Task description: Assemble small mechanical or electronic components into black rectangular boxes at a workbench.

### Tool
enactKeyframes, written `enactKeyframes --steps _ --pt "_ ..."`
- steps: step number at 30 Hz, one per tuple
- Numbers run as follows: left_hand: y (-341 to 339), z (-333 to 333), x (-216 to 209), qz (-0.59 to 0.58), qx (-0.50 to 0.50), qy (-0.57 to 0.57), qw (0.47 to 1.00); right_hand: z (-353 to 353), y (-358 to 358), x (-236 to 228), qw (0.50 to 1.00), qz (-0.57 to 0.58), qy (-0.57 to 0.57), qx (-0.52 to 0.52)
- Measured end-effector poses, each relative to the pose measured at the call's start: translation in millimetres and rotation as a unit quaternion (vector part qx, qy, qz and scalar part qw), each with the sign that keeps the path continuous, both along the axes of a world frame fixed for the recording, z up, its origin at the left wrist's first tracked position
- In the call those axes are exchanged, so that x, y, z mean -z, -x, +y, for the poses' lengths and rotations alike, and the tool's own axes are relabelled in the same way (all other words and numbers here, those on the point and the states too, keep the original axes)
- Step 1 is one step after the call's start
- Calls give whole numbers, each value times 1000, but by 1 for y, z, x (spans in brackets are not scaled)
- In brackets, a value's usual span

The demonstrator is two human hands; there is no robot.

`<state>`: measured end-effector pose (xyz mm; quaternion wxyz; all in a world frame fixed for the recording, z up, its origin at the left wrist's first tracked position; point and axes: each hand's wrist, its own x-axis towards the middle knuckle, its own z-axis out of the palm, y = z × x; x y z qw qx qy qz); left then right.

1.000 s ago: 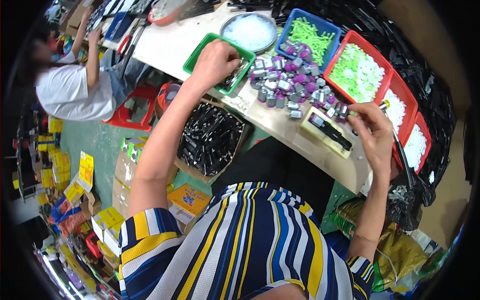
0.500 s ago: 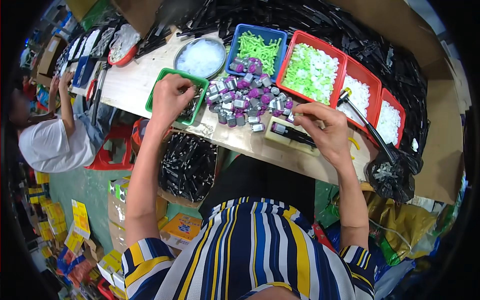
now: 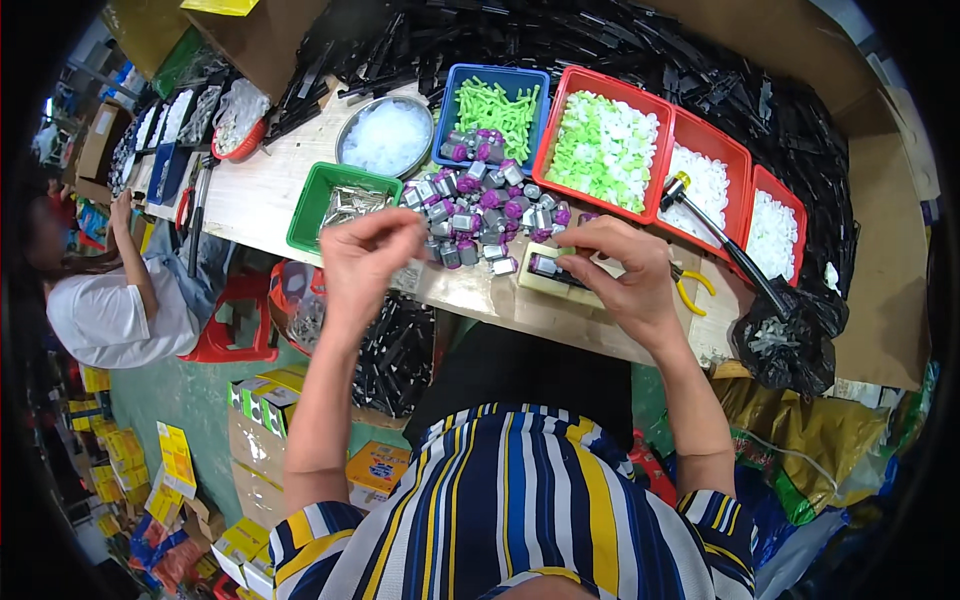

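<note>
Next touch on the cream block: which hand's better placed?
Right hand, likely: it's right at the cream block. Left hand is farther off, near the green bin.

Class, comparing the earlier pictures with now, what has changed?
The left hand has come out of the green bin, moving right and toward the body; whether it holds anything is unclear. The right hand has shifted left over the pale block. The hammer and the grey-purple parts look unmoved.
</note>
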<state>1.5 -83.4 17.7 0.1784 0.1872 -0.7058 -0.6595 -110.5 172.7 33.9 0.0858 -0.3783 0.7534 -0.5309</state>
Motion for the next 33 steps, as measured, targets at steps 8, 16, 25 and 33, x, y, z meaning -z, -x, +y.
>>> enactKeyframes --steps 8,16,25,33 --pt "14 23 4 -19 -23 -213 977 -1 -10 -2 999 21 -22 11" --pt "-3 -52 17 -68 -125 104 984 -3 -9 4 999 14 -30 22" --pt "-6 -55 21 -28 -109 453 885 -18 -13 9 999 2 0 38" --pt "-2 0 -6 -2 -25 -24 999 -6 -17 8 993 -111 37 11"
